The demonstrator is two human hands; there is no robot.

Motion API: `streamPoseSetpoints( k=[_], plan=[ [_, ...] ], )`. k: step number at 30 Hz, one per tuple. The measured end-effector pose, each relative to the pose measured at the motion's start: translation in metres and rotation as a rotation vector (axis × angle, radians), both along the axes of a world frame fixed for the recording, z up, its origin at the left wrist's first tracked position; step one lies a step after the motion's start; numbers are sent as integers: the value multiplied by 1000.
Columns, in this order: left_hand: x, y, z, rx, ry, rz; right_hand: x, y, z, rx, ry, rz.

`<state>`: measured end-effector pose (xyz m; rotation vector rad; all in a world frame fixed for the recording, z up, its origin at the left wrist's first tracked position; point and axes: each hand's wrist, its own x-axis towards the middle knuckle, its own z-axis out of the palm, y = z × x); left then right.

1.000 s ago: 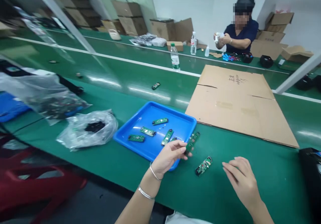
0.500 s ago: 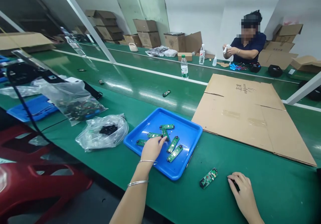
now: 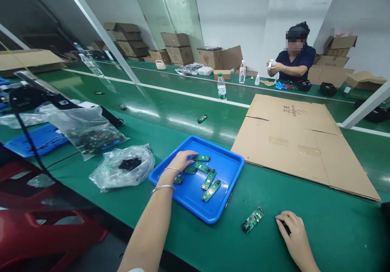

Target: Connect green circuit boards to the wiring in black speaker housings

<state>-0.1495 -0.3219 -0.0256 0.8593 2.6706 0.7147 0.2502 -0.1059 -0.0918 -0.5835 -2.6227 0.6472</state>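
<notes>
My left hand [image 3: 180,160] reaches into a blue tray [image 3: 195,216]. Its fingers are spread over the tray's far left part, and the fingertips touch one of several small green circuit boards [image 3: 201,157]. More boards [image 3: 211,191] lie loose in the tray's middle. My right hand [image 3: 291,232] rests palm down on the green table, fingers bent; a dark patch shows under the fingertips and I cannot tell what it is. One more circuit board [image 3: 252,219] lies on the table between the tray and my right hand, touched by neither.
A flattened cardboard sheet [image 3: 298,138] lies right of the tray. Clear plastic bags of dark parts [image 3: 122,167] sit to the left, with another blue tray [image 3: 36,139] beyond. A water bottle [image 3: 222,87] and a small dark part [image 3: 201,119] stand farther back. Across the line a person [image 3: 294,59] handles something white.
My left hand went from holding a board at the tray's near corner into the tray, then slid to its far left part. My right hand drew back and settled on the table.
</notes>
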Motion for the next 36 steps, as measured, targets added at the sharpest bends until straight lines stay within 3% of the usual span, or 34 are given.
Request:
streamPoseSetpoints(
  k=[4, 10, 13, 16, 18, 21, 24, 27, 30, 34, 36],
  plan=[
    [1, 3, -2, 98, -52, -10, -1, -1, -1, -15, 6, -6],
    [23, -4, 6, 366, -59, 147, 1, -4, 2, -85, 23, -30],
    [61, 0, 19, 526, -83, 147, -5, -11, 19, -241, 41, -49],
    [124, 19, 30, 645, -173, 68, -23, -26, 45, -506, 135, -68],
    [170, 34, 36, 783, -338, -2, -41, -37, 61, -706, 279, -71],
    [222, 51, 37, 781, -556, -137, -62, -43, 75, -981, 410, -41],
    [245, 58, 31, 778, -941, -288, -67, -40, 82, -1065, 361, -20],
    [248, 59, 25, 758, -1419, -330, -58, -35, 91, -1118, 264, 67],
    [247, 61, 25, 713, -1631, -283, -50, -33, 98, -1054, 170, 136],
    [246, 64, 29, 773, -1699, -105, -42, -39, 103, -600, 314, -62],
    [246, 65, 29, 814, -1689, -22, -37, -44, 105, -409, 361, -6]
  ],
)
